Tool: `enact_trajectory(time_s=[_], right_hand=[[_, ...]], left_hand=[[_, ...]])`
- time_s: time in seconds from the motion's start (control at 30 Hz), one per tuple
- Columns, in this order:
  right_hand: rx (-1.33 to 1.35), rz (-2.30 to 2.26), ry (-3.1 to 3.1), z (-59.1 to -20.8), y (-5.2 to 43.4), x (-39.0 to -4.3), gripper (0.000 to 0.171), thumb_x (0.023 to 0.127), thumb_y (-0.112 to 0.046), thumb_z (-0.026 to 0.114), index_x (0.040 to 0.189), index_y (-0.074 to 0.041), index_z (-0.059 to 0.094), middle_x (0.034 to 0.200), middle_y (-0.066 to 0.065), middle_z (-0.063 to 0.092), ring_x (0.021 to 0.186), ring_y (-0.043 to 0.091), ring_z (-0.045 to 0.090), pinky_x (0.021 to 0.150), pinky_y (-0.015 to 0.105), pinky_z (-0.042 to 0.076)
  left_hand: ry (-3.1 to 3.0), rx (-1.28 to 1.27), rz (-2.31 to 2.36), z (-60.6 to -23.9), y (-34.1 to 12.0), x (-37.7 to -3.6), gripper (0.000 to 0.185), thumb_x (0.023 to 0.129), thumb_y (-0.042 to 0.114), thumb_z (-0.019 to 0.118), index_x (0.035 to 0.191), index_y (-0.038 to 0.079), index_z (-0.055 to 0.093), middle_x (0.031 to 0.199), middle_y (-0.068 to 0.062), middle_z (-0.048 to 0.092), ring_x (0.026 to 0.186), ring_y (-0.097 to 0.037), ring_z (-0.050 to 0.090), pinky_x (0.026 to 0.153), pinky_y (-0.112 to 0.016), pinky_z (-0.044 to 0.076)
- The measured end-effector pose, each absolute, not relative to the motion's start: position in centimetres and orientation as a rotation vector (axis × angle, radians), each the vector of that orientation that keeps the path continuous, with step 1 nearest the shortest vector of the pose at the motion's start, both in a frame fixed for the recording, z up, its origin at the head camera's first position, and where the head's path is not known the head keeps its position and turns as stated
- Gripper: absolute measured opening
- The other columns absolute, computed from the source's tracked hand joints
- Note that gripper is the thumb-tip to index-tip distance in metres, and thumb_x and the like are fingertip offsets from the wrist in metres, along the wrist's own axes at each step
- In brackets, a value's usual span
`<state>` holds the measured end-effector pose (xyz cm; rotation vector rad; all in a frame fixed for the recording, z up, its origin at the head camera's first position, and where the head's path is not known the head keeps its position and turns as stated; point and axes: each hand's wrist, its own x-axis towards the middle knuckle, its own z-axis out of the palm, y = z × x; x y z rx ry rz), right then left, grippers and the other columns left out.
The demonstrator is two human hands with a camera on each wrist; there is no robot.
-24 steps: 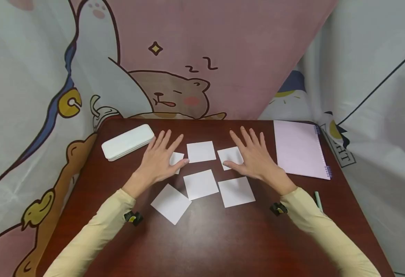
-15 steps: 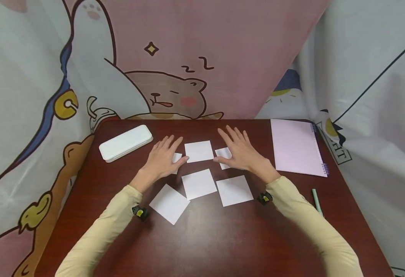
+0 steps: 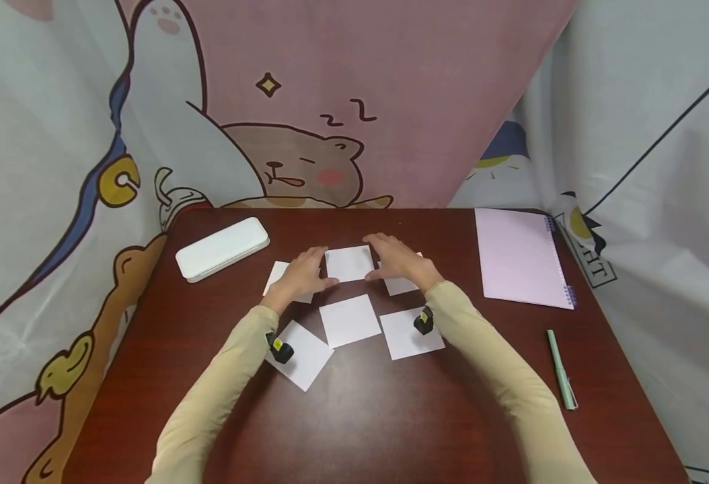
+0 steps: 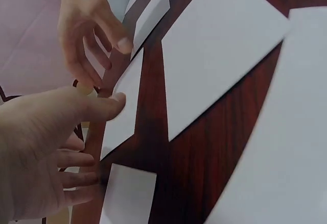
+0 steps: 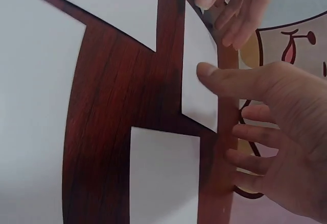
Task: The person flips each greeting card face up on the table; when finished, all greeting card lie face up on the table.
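Observation:
Several white paper squares lie in two rows on a dark red-brown table. My left hand (image 3: 302, 274) is at the left edge of the back middle paper square (image 3: 349, 263); my right hand (image 3: 395, 258) is at its right edge. In both wrist views the thumbs reach over that square and the fingers are loosely bent, with nothing pinched. Beneath the left hand is the back left square (image 3: 276, 273), partly hidden. The right hand and wrist partly cover the back right square (image 3: 400, 286). Nearer are the front left (image 3: 309, 356), front middle (image 3: 350, 321) and front right (image 3: 404, 339) squares.
A white case (image 3: 222, 249) lies at the back left of the table (image 3: 354, 430). At the right are a pink spiral notebook (image 3: 520, 259) and a pale green pen (image 3: 560, 370). A printed curtain (image 3: 421, 101) hangs around the table.
Both hands have moved inward towards the back middle square, the right hand farther. Their spread fingers have drawn together. The squares look to lie where they were.

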<state>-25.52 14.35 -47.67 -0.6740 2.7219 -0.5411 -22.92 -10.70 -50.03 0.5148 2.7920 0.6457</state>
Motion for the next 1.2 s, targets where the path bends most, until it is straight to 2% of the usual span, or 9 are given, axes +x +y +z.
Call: enact_trajectory(time_s=[0.17,0.37,0.5,0.63,0.8,0.9,1.0,1.1,1.2], right_hand=[[-0.605,-0.500,2.687,-48.9,13.5,-26.8,0.093,0.075,-0.026,0.091,0.151,-0.009,0.039,0.154,0.017,0.042,0.139,0.040,0.043,0.116,0.053,0.039],[-0.594,-0.415,2.669,-49.8,13.3,-27.8,0.097,0.071,-0.023,0.093,0.152,-0.012,0.041,0.151,0.014,0.042,0.138,0.038,0.041,0.115,0.050,0.041],[-0.607,-0.375,2.643,-49.2,12.8,-28.0,0.096,0.070,-0.021,0.094,0.151,-0.011,0.043,0.148,0.012,0.041,0.135,0.036,0.040,0.112,0.048,0.044],[-0.615,-0.345,2.632,-48.8,12.2,-28.1,0.096,0.069,-0.021,0.095,0.149,-0.010,0.045,0.146,0.012,0.041,0.133,0.036,0.041,0.108,0.048,0.047],[-0.618,-0.368,2.668,-49.1,12.1,-28.0,0.092,0.065,-0.021,0.097,0.142,-0.009,0.049,0.141,0.014,0.036,0.128,0.035,0.041,0.103,0.048,0.048],[-0.646,-0.438,2.721,-49.3,12.2,-27.9,0.084,0.066,-0.018,0.096,0.136,-0.009,0.050,0.138,0.018,0.035,0.125,0.036,0.041,0.101,0.048,0.049],[-0.656,-0.513,2.789,-49.3,12.5,-27.7,0.069,0.076,-0.013,0.090,0.134,-0.010,0.052,0.135,0.019,0.037,0.124,0.035,0.042,0.099,0.046,0.050],[-0.700,-0.552,2.866,-49.1,13.1,-27.5,0.049,0.088,-0.009,0.079,0.131,-0.012,0.056,0.129,0.017,0.047,0.119,0.033,0.047,0.095,0.044,0.051],[-0.795,-0.607,2.946,-48.6,13.7,-27.3,0.032,0.094,-0.005,0.069,0.125,-0.009,0.061,0.119,0.015,0.057,0.110,0.032,0.055,0.091,0.043,0.053]], left_hand=[[2.752,0.481,0.628,-50.6,-9.3,-23.9,0.097,0.085,0.038,0.081,0.157,0.000,0.028,0.160,-0.021,0.036,0.148,-0.041,0.035,0.120,-0.053,0.035],[2.756,0.491,0.548,-50.4,-8.4,-24.4,0.102,0.079,0.031,0.088,0.157,0.001,0.030,0.157,-0.022,0.039,0.146,-0.041,0.037,0.118,-0.051,0.038],[2.730,0.465,0.543,-50.1,-8.0,-25.0,0.105,0.074,0.028,0.092,0.156,0.003,0.033,0.149,-0.021,0.040,0.139,-0.037,0.041,0.112,-0.048,0.045],[2.693,0.420,0.572,-50.0,-7.8,-25.6,0.108,0.066,0.024,0.097,0.154,0.005,0.037,0.139,-0.020,0.037,0.129,-0.032,0.037,0.105,-0.042,0.049],[2.704,0.438,0.594,-50.0,-7.7,-26.0,0.099,0.063,0.022,0.099,0.146,0.004,0.047,0.133,-0.018,0.032,0.123,-0.031,0.032,0.100,-0.040,0.049],[2.747,0.478,0.640,-50.0,-8.0,-26.0,0.088,0.067,0.019,0.096,0.140,0.004,0.050,0.132,-0.017,0.032,0.124,-0.032,0.032,0.102,-0.042,0.046],[2.806,0.535,0.711,-49.8,-8.4,-26.0,0.071,0.076,0.015,0.090,0.136,0.005,0.054,0.134,-0.016,0.035,0.126,-0.033,0.035,0.103,-0.044,0.046],[2.864,0.589,0.749,-49.3,-8.8,-25.9,0.052,0.086,0.012,0.081,0.133,0.006,0.060,0.133,-0.013,0.044,0.124,-0.031,0.043,0.100,-0.044,0.050],[2.917,0.651,0.767,-48.6,-9.1,-25.7,0.036,0.093,0.010,0.072,0.128,0.007,0.065,0.126,-0.010,0.055,0.113,-0.027,0.055,0.093,-0.041,0.054]])
